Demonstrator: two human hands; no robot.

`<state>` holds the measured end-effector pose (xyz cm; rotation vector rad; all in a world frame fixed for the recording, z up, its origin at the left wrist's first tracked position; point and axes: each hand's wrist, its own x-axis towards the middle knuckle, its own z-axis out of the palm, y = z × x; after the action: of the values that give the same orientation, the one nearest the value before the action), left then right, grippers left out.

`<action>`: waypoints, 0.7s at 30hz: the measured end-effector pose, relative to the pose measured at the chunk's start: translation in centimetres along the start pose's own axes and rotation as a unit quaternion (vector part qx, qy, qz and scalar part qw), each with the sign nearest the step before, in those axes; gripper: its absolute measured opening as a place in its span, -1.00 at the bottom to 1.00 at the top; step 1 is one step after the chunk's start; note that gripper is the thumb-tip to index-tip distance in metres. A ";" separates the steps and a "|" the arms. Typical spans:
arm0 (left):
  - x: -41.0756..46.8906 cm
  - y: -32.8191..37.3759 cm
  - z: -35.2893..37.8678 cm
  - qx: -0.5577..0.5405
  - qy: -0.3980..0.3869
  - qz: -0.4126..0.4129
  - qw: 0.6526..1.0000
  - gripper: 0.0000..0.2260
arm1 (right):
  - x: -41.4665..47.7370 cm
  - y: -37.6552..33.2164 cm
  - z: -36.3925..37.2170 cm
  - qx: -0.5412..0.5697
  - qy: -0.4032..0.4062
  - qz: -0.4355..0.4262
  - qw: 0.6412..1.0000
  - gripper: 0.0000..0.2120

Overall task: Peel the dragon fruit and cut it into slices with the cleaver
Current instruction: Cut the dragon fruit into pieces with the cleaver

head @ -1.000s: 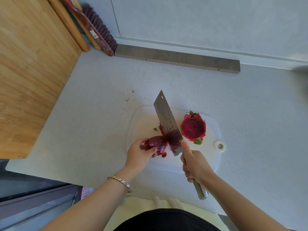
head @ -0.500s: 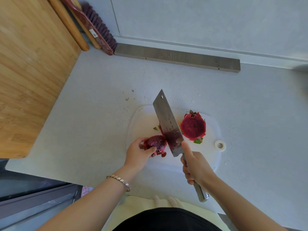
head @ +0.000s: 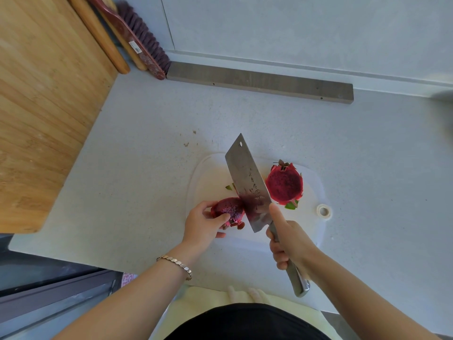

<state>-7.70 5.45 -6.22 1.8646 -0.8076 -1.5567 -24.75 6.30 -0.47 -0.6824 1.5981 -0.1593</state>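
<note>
A white cutting board (head: pixel 210 177) lies on the grey counter. On it, my left hand (head: pixel 202 224) grips a dragon fruit half (head: pixel 228 208), cut face up, magenta flesh showing. The cleaver (head: pixel 247 182) stands on edge right beside that half, its juice-stained blade touching the fruit's right side. My right hand (head: pixel 290 244) is closed round the cleaver's metal handle, thumb along the blade's heel. The other dragon fruit half (head: pixel 284 184) sits apart at the board's right, cut face up, pink skin and green tips around it.
A wooden board (head: pixel 46 94) covers the counter's left side. A brush (head: pixel 139 33) and a wooden handle (head: pixel 98 33) lean in the back corner, beside a grey bar (head: pixel 259 81) along the wall. A pale cloth (head: pixel 220 298) hangs at the counter's front edge.
The cleaver and both hands have stayed almost still; the blade has shifted only slightly against the held half.
</note>
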 end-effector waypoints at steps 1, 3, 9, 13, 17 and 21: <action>0.0 0.0 0.0 -0.010 0.003 -0.001 1.000 -0.70 | -0.2 0.0 -0.1 -0.001 -0.002 0.005 1.000 -0.45; 0.1 0.0 0.2 -0.033 0.012 -0.006 0.999 -0.72 | -0.5 0.2 -0.2 0.005 -0.009 0.016 1.000 -0.44; -0.1 -0.1 0.6 -0.127 0.028 -0.052 0.990 -0.74 | -0.2 -0.1 -0.1 0.021 -0.018 0.032 0.999 -0.45; -0.1 -0.1 0.2 -0.140 0.024 -0.056 0.988 -0.74 | 0.6 -0.3 0.6 0.047 -0.027 0.037 0.998 -0.46; 0.1 -0.1 -0.1 -0.126 0.023 -0.053 0.990 -0.74 | 1.1 0.1 0.4 0.080 -0.050 0.049 0.994 -0.44; 1.0 -0.1 -0.4 -0.148 0.036 -0.053 0.987 -0.72 | 0.9 1.2 -0.3 0.084 -0.073 0.062 0.992 -0.44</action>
<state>-7.19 4.74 -6.88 1.7561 -0.4221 -1.5665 -25.42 6.70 -1.73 -0.4528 1.4636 -0.1480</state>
